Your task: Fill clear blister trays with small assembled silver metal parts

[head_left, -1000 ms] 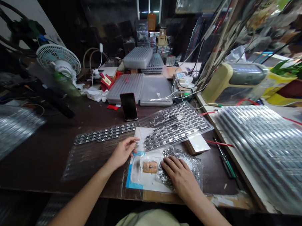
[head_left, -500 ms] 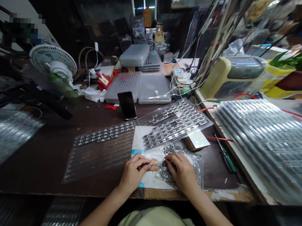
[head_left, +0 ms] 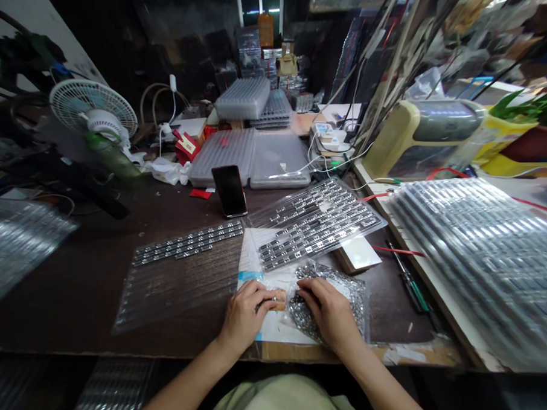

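My left hand (head_left: pixel 244 315) rests on a white sheet (head_left: pixel 275 329) near the table's front edge, its fingers curled and pinching at a small tan block (head_left: pixel 278 299). My right hand (head_left: pixel 330 310) lies just to the right, fingers bent into a heap of small shiny metal parts (head_left: pixel 346 296) on clear plastic. Whether those fingers hold a part is hidden. Beyond the hands lies a clear tray (head_left: pixel 315 222) filled with rows of metal parts. To the left sits a flat clear tray (head_left: pixel 175 279) with two rows filled along its far edge.
A dark phone (head_left: pixel 229 191) leans upright at mid-table. A small white fan (head_left: pixel 93 109) stands at the left. Stacked clear trays (head_left: pixel 484 250) fill the right side, with a screwdriver (head_left: pixel 408 283) beside them. Closed plastic boxes (head_left: pixel 251 158) and cables lie behind.
My left hand came back from the flat tray's near edge to the tan block on the white sheet. My right hand shifted slightly left in the parts heap. The view tilted a little.
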A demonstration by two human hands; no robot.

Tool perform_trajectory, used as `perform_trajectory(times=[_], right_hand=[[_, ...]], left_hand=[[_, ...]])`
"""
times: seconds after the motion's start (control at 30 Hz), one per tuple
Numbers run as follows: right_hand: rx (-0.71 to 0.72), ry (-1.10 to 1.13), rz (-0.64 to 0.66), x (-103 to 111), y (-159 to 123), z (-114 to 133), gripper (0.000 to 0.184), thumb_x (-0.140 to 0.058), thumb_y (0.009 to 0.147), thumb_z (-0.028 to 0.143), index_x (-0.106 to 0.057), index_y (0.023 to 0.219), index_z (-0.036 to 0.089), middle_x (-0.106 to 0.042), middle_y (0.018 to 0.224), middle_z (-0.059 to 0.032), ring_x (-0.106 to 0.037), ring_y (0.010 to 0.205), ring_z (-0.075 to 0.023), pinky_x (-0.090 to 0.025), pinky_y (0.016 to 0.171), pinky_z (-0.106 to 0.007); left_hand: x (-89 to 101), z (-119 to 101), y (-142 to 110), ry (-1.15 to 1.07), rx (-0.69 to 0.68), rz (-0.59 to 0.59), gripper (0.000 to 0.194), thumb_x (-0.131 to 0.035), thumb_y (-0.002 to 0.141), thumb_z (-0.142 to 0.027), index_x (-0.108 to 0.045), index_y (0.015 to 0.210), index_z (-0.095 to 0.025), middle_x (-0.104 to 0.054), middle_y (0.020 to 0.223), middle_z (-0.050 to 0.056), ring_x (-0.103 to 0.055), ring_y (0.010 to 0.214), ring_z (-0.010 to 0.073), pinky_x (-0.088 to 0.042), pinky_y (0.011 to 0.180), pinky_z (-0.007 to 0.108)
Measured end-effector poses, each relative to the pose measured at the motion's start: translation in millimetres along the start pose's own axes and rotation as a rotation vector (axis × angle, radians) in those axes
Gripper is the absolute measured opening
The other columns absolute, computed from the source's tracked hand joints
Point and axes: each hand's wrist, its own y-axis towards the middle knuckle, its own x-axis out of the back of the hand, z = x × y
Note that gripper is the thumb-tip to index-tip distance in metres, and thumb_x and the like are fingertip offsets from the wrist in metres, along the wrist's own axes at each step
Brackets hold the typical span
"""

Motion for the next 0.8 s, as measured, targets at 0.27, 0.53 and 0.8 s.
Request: perform_trajectory(times=[0.27,0.53,0.8], right_hand=[[-0.118,0.312,0.055,4,6,15,0.015,-0.055,0.086,0.031,-0.067,0.082,0.023,-0.068,0.079,-0.0036,-0.064,0.073,-0.0166,-0.051,0.067,-0.028],[-0.341,0.677,0.038,-1,3,30,0.023,-0.065,0.076,0.043,-0.066,0.075,0.020,-0.068,0.069,-0.0011,-0.063,0.065,-0.0154,-0.050,0.061,-0.025],[-0.191,0.524,-0.113,7,-4,28,0.013,-0.060,0.083,0.031,-0.067,0.079,0.021,-0.065,0.077,-0.0029,-0.061,0.074,-0.0154,-0.049,0.068,-0.027]], left_hand=[[5.4,-6,-1,-0.166,0.050,-0.089,0.012,-0.057,0.085,-0.021,-0.069,0.086,-0.020,-0.064,0.084,0.005,-0.060,0.082,0.0182,-0.049,0.072,0.029],[6.2,-32,4,-0.403,0.150,0.026,0.017,-0.056,0.085,-0.030,-0.069,0.092,-0.021,-0.065,0.086,0.006,-0.060,0.076,0.0168,-0.046,0.061,0.024],[-2.2,-42,11,-0.705,0.348,0.190,0.028,-0.055,0.083,-0.045,-0.063,0.084,-0.017,-0.053,0.071,0.000,-0.044,0.054,0.0082,-0.033,0.046,0.019]])
